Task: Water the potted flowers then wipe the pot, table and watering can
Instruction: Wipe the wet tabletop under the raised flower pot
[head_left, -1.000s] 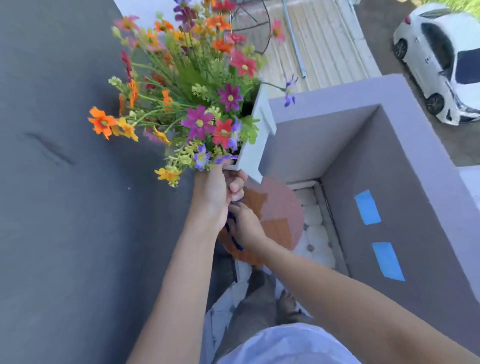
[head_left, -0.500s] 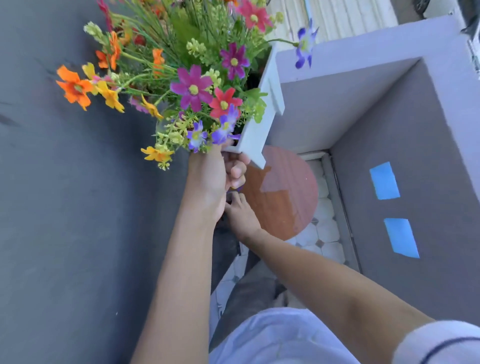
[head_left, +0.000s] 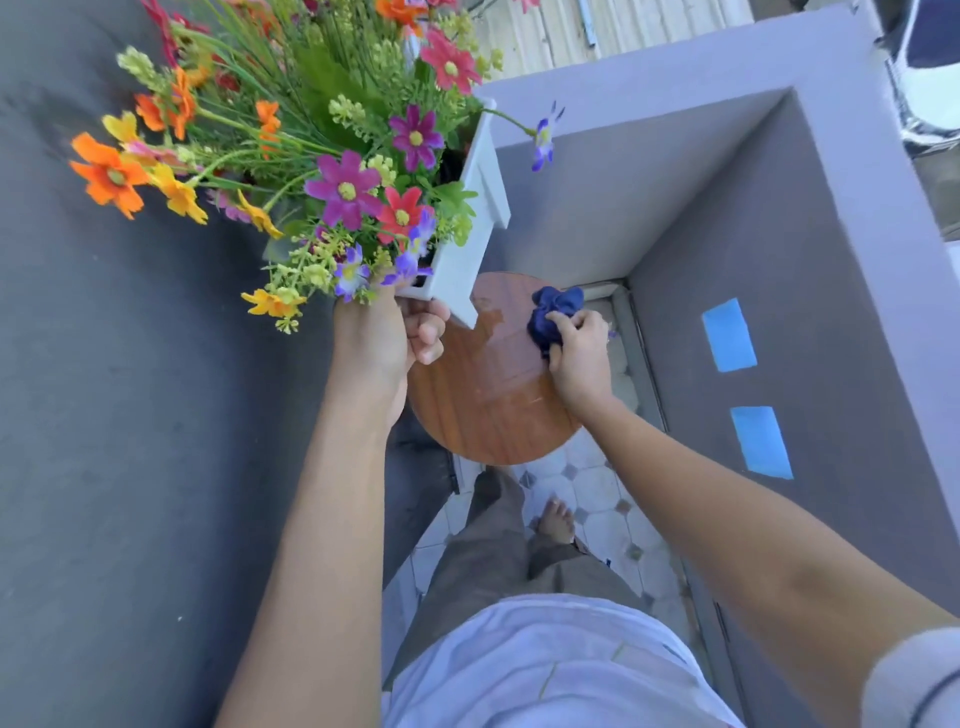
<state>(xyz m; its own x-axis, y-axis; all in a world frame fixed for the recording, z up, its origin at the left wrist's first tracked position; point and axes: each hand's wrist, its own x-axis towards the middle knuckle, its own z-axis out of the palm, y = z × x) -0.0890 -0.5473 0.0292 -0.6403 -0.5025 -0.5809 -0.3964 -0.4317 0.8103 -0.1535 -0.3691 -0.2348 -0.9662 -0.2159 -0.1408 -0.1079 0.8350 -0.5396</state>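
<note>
Wiping the bench (head_left: 483, 410) is the step in hand — the right hand (head_left: 579, 358) bunches a cloth (head_left: 553, 317) at its 2 o'clock edge. The left hand (head_left: 384, 343) grips the pot (head_left: 467, 244), lifted clear at 11 o'clock. Next — sweep toward the wet patch.

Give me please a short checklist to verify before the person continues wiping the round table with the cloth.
1. Flower pot lifted off the table: ok, the left hand holds it by its lower edge, above the table.
2. Cloth in hand: ok, the right hand grips the dark blue cloth.
3. Cloth on the table: ok, it rests near the far right edge.
4. Table dry: not ok, a wet sheen shows near the pot's corner.
5. Pot level: not ok, it looks tilted.
6. Watering can within reach: cannot tell, it is not in view.
</note>
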